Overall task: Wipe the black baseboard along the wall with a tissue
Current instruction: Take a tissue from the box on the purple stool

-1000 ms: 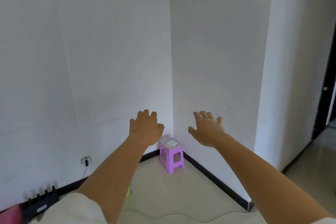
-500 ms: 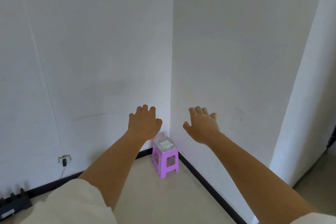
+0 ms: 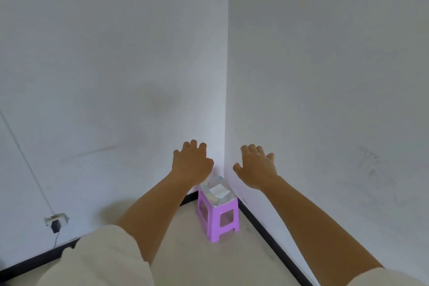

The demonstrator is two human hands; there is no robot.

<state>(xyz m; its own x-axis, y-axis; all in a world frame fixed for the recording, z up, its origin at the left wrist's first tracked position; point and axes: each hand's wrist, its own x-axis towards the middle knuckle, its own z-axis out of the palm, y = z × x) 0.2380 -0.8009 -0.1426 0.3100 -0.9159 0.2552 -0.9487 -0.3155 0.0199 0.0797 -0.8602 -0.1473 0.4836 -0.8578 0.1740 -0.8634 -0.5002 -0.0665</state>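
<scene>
Two white walls are meeting in a corner straight ahead. The left wall (image 3: 104,53) and the right wall (image 3: 325,53) are both taking a soft, even light. A faint grey shadow (image 3: 160,102) is lying across the left wall. A thin slanting line (image 3: 23,158), perhaps a cable or a crack, is running down that wall toward a low wall socket (image 3: 56,219), where a black plug (image 3: 55,225) is sitting and its cord (image 3: 55,238) is hanging. Faint grey scuffs (image 3: 371,169) are showing on the right wall. A pale cream floor (image 3: 197,258) is spreading below, and a small purple plastic stool (image 3: 213,225) is standing on it, tucked into the corner.
</scene>
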